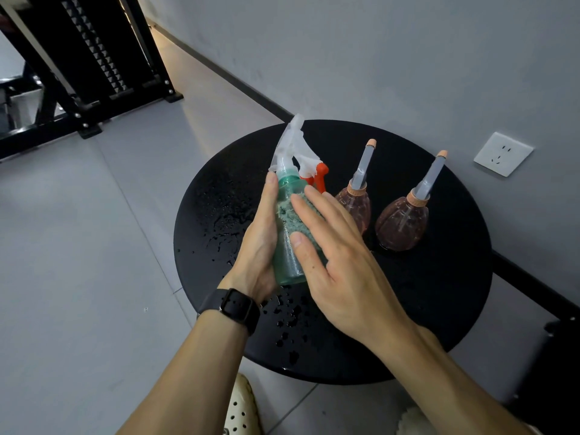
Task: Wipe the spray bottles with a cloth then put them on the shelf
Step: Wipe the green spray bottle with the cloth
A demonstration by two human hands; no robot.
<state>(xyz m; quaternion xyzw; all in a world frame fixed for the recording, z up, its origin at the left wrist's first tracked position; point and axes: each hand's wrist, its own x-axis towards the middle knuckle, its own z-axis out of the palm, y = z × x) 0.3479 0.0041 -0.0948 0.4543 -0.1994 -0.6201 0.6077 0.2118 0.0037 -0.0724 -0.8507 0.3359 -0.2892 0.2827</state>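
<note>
My left hand (255,246) grips a green translucent spray bottle (287,262) with a clear white trigger head (293,146), tilted over the round black table (439,293). My right hand (332,255) presses a green cloth (296,218) flat against the bottle's side, fingers spread. Behind the green bottle, an orange-and-white trigger (317,174) of another bottle shows; its body is hidden. Two pink round bottles (354,202) (401,224) with grey nozzles stand to the right on the table.
Water drops (226,211) lie on the table's left and front parts. A black metal shelf frame (91,64) stands on the floor at the upper left. A grey wall with a white socket (502,153) runs behind the table. My shoes (241,409) show below.
</note>
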